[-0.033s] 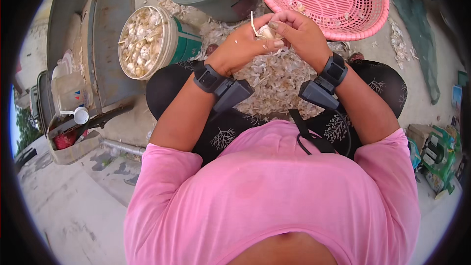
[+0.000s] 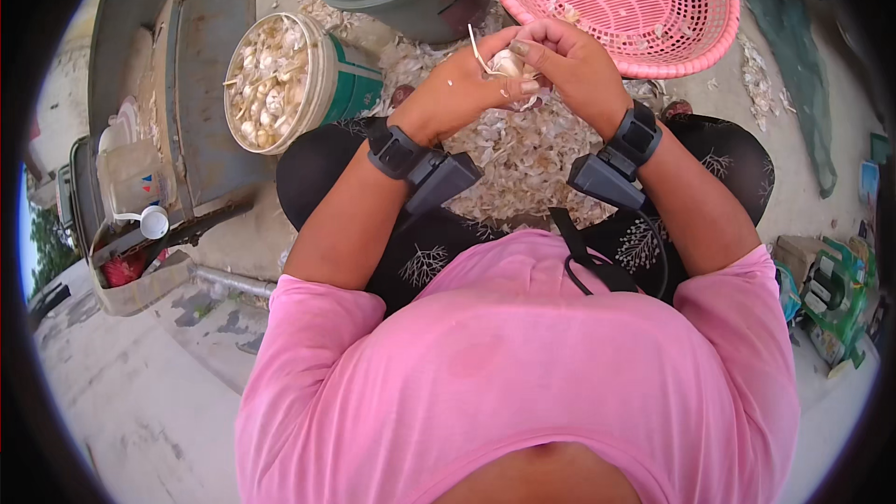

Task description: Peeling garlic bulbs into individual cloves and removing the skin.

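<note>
Head view: the left hand (image 2: pixel 455 84) and right hand (image 2: pixel 583 67), both grips nearly closed, pinch one garlic bulb (image 2: pixel 508 63) over one heap of skins (image 2: pixel 532 159), apparently mid-peel; the next move seems to call for thumb pressure. Beyond: one pink basket (image 2: pixel 644 69), one grey tub (image 2: pixel 429 17), one bucket (image 2: pixel 349 84) of uncountable bulbs (image 2: pixel 271 84).

Single head-worn fisheye, left of the pair. We look steeply down past the wearer's pink shirt (image 2: pixel 504 345), very near and filling the lower middle. Farther out, toward the top, we take in left hand (image 2: pixel 459 86), right hand (image 2: pixel 581 67) and pink basket (image 2: pixel 646 69). Upright, unmirrored; straight edges bow toward the dark rim.
</note>
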`<action>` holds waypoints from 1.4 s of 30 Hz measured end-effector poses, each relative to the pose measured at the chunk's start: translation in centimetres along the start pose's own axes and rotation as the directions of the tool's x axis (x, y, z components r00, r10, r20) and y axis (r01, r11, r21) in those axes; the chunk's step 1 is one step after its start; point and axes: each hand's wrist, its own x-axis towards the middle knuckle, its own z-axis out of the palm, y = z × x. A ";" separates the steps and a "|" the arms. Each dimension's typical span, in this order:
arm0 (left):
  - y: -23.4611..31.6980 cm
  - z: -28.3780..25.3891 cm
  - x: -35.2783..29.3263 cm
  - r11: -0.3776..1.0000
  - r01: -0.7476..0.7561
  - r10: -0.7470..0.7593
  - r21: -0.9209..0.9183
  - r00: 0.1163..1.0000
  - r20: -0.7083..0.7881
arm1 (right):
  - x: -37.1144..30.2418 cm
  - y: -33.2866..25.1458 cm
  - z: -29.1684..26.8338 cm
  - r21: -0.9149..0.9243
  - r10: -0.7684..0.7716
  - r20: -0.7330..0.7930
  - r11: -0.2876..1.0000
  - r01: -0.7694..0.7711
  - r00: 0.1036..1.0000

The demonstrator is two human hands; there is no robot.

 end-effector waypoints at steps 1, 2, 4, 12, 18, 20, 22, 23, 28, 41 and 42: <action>0.1 -0.1 0.1 0.997 -0.039 0.039 0.064 0.999 0.000 | 0.1 -0.1 0.0 -0.024 -0.010 -0.027 1.000 0.010 1.000; 0.0 -0.2 0.2 0.991 -0.069 0.069 0.117 0.998 0.009 | 0.1 -0.1 0.0 -0.052 -0.020 -0.061 0.998 0.017 0.998; -0.1 -0.3 0.5 0.972 -0.098 0.116 0.215 0.991 -0.072 | 0.1 -0.2 0.0 -0.102 -0.098 -0.085 0.991 0.089 0.992; -1.4 0.9 0.9 0.753 -0.224 0.408 0.618 0.897 -0.172 | -0.2 0.5 -0.1 -0.550 -0.149 0.040 0.822 0.146 0.988; -1.4 0.9 1.0 0.888 -0.203 0.304 0.413 0.932 -0.197 | -0.6 0.4 -0.5 -0.239 -0.093 -0.038 0.968 0.081 0.995; -1.1 0.6 1.1 0.976 -0.118 0.144 0.183 0.980 -0.138 | -0.7 0.1 -0.9 -0.049 0.115 -0.051 0.992 -0.117 0.992; -0.8 0.3 0.9 0.987 -0.145 0.150 0.068 0.985 -0.083 | -0.5 -0.1 -1.0 0.109 0.192 -0.053 0.977 -0.185 0.980; -0.8 0.2 0.8 0.991 -0.124 0.122 -0.051 0.992 -0.041 | -0.5 -0.2 -0.9 0.268 0.305 -0.079 0.923 -0.274 0.949; -0.8 -0.2 0.9 0.976 -0.078 0.063 -0.202 0.995 -0.081 | -0.5 -0.7 -0.6 0.421 0.292 0.005 0.867 -0.267 0.956; -0.4 -1.0 0.9 0.979 -0.196 0.201 0.054 0.898 -0.391 | 0.5 -0.9 -1.9 0.625 0.129 -0.193 0.780 0.021 0.973; -0.2 -1.0 1.0 0.965 -0.255 0.260 0.062 0.900 -0.351 | 0.7 -1.2 -2.1 0.618 0.173 -0.227 0.786 0.005 0.958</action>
